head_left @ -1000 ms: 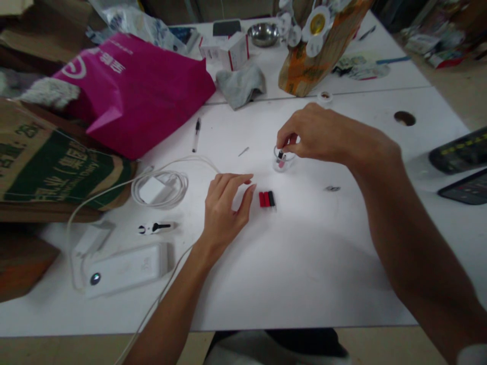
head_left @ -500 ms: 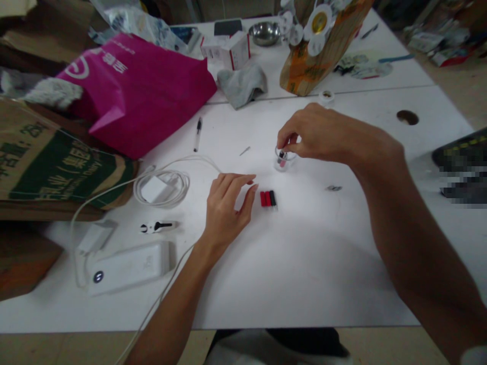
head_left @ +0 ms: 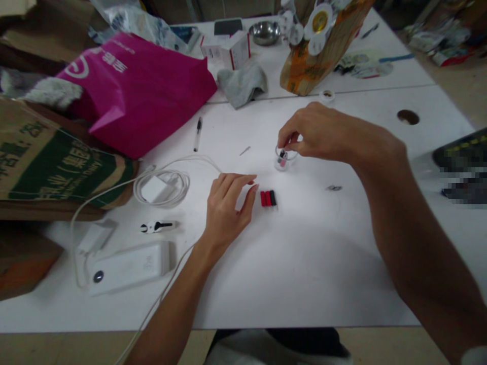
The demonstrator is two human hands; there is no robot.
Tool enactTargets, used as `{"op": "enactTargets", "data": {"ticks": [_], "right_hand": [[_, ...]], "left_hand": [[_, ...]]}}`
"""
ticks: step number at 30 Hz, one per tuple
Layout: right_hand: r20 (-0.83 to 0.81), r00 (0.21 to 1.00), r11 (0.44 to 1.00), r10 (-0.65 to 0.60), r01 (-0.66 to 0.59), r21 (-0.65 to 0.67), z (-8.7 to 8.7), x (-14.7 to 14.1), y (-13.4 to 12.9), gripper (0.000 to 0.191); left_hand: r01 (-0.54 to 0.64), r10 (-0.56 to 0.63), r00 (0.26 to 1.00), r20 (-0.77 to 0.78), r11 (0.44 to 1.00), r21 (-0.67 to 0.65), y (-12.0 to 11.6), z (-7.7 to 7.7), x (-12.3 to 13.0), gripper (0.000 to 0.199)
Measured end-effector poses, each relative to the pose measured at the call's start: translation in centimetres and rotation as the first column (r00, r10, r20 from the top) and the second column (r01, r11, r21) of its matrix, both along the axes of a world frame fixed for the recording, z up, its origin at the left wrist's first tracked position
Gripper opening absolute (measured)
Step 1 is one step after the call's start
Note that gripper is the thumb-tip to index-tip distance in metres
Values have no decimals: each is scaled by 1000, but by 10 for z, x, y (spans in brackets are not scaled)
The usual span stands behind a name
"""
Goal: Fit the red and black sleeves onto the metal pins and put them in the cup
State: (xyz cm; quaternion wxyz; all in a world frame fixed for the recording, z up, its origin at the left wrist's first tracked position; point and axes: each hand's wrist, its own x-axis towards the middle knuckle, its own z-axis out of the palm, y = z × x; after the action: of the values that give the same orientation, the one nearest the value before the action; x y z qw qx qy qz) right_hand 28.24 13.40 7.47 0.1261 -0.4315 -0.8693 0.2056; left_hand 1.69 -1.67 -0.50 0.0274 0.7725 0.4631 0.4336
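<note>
My right hand [head_left: 308, 133] is over a small clear round cup [head_left: 282, 166], its thumb and fingertips pinched at the rim. Inside the cup are small dark and reddish pieces [head_left: 282, 158]. Whatever the fingertips hold is too small or hidden to make out. My left hand [head_left: 231, 203] rests on the table with curved fingers, thumb and forefinger apart. Just right of its fingertips, small red cylinders [head_left: 265, 198] and a black one [head_left: 273, 197] lie side by side, apart from the hand.
A small metal piece [head_left: 335, 188] lies right of the cup, a thin pin-like piece [head_left: 245, 150] left of it. To the left are a pen [head_left: 198, 134], nippers [head_left: 157, 227], a coiled cable [head_left: 186, 190] and a white power bank [head_left: 131, 266]. A pink bag [head_left: 148, 86] stands behind.
Almost nothing differs. My right hand has shifted very slightly at the cup; my left hand stays where it was.
</note>
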Motion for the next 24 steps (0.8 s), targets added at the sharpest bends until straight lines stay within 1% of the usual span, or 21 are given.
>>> {"op": "enactTargets", "data": {"ticks": [3, 8, 11, 15, 17, 21, 24], "right_hand": [[43, 999, 1000, 16, -16, 10, 0, 0, 0, 9], [50, 998, 1000, 24, -25, 14, 3, -1, 0, 8], [108, 993, 998, 53, -55, 11, 6, -3, 1, 11], [123, 991, 998, 61, -61, 0, 10, -5, 1, 14], [145, 987, 997, 68, -70, 9, 11, -7, 0, 19], [247, 965, 993, 92, -108, 51, 13, -8, 0, 33], [277, 955, 991, 104, -124, 56, 15, -8, 1, 37]], "left_hand": [[6, -6, 1000, 0, 1000, 3, 0, 1, 0, 16], [12, -13, 1000, 6, 1000, 15, 0, 1, 0, 17], [8, -8, 1000, 0, 1000, 3, 0, 1, 0, 16], [11, -11, 1000, -4, 1000, 4, 0, 0, 0, 17], [14, -14, 1000, -4, 1000, 12, 0, 0, 0, 17], [16, -16, 1000, -3, 1000, 12, -1, 1, 1, 17], [16, -16, 1000, -7, 1000, 7, -1, 0, 1, 18]]}}
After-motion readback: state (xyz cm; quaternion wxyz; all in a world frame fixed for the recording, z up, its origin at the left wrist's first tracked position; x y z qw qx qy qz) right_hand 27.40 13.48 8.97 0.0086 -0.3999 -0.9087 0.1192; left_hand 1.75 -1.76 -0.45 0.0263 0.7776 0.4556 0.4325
